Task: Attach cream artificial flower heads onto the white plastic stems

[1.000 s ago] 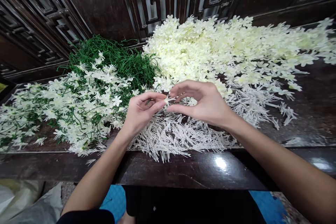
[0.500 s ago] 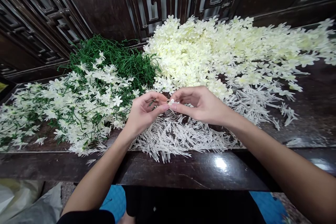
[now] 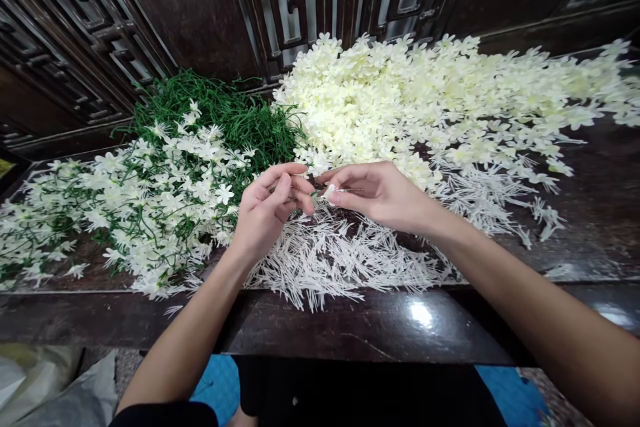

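Observation:
Between the thumb and fingertips of my right hand [image 3: 375, 193] is a small white artificial flower [image 3: 329, 192], with a bit of green at its left side. My left hand [image 3: 270, 203] is beside it, thumb raised away from the loosely curled fingers; I see nothing gripped in it, though its fingertips come close to the green end. Below both hands lies a heap of thin white stamens [image 3: 345, 260]. Left of them are finished-looking white flowers on green stems [image 3: 170, 207]. Behind these is a pile of bare green stems [image 3: 215, 107].
A large mound of loose cream-white petals [image 3: 390, 100] spreads across the back right. More white stamens [image 3: 480, 193] lie in front of it. The dark wooden bench [image 3: 350, 327] ends at its front edge near me, and a carved wooden back [image 3: 295, 0] rises behind.
The thumb of my left hand has lifted and its fingers have loosened from the small flower. My right hand keeps hold of the flower in almost the same place.

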The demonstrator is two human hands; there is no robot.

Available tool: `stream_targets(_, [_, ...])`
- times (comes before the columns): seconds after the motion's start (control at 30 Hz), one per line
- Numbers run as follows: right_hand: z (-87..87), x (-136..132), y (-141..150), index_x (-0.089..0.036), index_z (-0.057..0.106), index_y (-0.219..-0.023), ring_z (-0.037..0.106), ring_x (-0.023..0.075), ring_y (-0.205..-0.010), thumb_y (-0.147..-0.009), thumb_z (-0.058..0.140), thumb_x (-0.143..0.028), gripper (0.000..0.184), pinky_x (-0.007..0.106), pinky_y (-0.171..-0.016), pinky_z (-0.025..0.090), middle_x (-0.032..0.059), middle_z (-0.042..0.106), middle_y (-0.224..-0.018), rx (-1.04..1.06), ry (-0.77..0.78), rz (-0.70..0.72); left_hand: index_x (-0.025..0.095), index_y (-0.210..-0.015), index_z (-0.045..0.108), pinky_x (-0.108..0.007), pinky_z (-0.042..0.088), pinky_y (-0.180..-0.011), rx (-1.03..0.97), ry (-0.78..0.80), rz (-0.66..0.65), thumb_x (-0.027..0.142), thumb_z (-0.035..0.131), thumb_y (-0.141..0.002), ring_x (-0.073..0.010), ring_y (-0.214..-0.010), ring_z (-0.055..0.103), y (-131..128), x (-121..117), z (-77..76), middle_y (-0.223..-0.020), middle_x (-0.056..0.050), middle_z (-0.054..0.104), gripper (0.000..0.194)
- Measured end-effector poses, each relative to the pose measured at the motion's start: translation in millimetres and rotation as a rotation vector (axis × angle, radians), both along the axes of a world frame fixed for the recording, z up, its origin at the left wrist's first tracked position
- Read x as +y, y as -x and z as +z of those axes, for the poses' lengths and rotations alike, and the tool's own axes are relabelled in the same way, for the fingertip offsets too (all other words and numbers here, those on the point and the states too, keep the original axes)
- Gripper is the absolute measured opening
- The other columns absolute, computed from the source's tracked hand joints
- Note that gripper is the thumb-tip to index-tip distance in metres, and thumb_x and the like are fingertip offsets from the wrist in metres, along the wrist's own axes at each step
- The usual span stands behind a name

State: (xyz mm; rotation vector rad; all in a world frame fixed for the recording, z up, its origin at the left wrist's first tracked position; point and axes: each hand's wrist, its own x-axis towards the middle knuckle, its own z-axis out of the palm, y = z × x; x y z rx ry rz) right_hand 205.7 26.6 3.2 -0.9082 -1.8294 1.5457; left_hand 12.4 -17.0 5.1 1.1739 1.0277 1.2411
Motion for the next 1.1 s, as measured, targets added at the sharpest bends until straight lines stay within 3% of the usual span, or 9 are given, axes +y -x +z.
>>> stream_targets(0.1, [-1.2,-1.5,1.9,-0.018,0.069,-0.082,0.064,0.0232,-0.104,-0.079,0.072,-0.033,0.016,0.048,-0.094,0.049,0.0091,0.063,-0.122,0.066,0.050,0.064,0.022,-0.097,0.063,-0.028,0.055,-0.061,-0.037,0.028,-0.016,0.022,0.049,-0.090,-0.0113,-0.061,0.062,-0.1,0.2,1.0,-0.084,-0.003,0.064,0.016])
stream_targets(0.27, [0.0,-2.1,1.4,-0.019,0.070,-0.089,0.068,0.0186,-0.083,-0.078,0.073,-0.030,0.016,0.042,-0.082,0.055,0.0052,0.071,-0.091,0.130,0.060,0.077,0.022,-0.096,0.063,-0.029,0.056,-0.061,0.022,0.030,-0.009,0.023,0.050,-0.088,-0.0116,-0.062,0.061,-1.1,0.1,-0.4,-0.085,-0.004,0.065,0.015])
stream_targets(0.4, [0.8,-2.4,1.3,-0.019,0.070,-0.088,0.069,0.0182,-0.082,-0.078,0.074,-0.026,0.013,0.041,-0.080,0.056,0.0036,0.072,-0.086,0.156,0.063,0.066,0.020,-0.093,0.066,-0.027,0.057,-0.065,0.125,-0.004,-0.013,0.018,0.064,-0.081,-0.0119,-0.066,0.063,-2.3,-1.1,-1.3,-0.084,-0.004,0.065,0.013])
stream_targets(0.73, [1.4,-2.8,1.5,-0.018,0.070,-0.086,0.068,0.0153,-0.075,-0.078,0.074,-0.021,0.010,0.034,-0.075,0.056,0.0024,0.072,-0.082,0.187,0.031,0.019,0.022,-0.083,0.073,-0.034,0.058,-0.077,0.490,-0.307,0.032,0.015,0.077,-0.073,-0.0187,-0.094,0.063,3.8,2.7,-9.5,-0.097,-0.006,0.065,0.012])
stream_targets(0.97, [2.8,-2.0,0.4,-0.018,0.069,-0.088,0.069,0.0164,-0.078,-0.079,0.073,-0.024,0.011,0.035,-0.079,0.057,0.0031,0.072,-0.083,0.167,0.019,-0.006,0.022,-0.079,0.072,-0.046,0.046,-0.097,0.745,-0.518,0.201,0.020,0.074,-0.078,-0.0227,-0.113,0.053,3.5,1.6,-14.0,-0.119,-0.007,0.057,0.003])
stream_targets(1.03, [4.9,-3.0,-0.6,-0.017,0.068,-0.089,0.070,0.0165,-0.076,-0.081,0.072,-0.025,0.013,0.035,-0.076,0.058,0.0034,0.072,-0.081,0.155,-0.002,-0.029,0.021,-0.082,0.070,-0.044,0.048,-0.094,0.728,-0.523,0.198,0.018,0.069,-0.082,-0.0212,-0.108,0.056,3.0,1.1,-11.6,-0.112,-0.006,0.062,0.004])
stream_targets(1.1, [6.8,-4.7,-1.5,-0.017,0.067,-0.089,0.069,0.0160,-0.069,-0.082,0.071,-0.027,0.012,0.033,-0.068,0.059,0.0033,0.071,-0.077,0.125,-0.052,-0.052,0.020,-0.085,0.068,-0.035,0.053,-0.081,0.657,-0.493,0.130,0.016,0.064,-0.086,-0.0165,-0.089,0.063,2.5,0.5,-9.4,-0.093,-0.004,0.068,0.007])
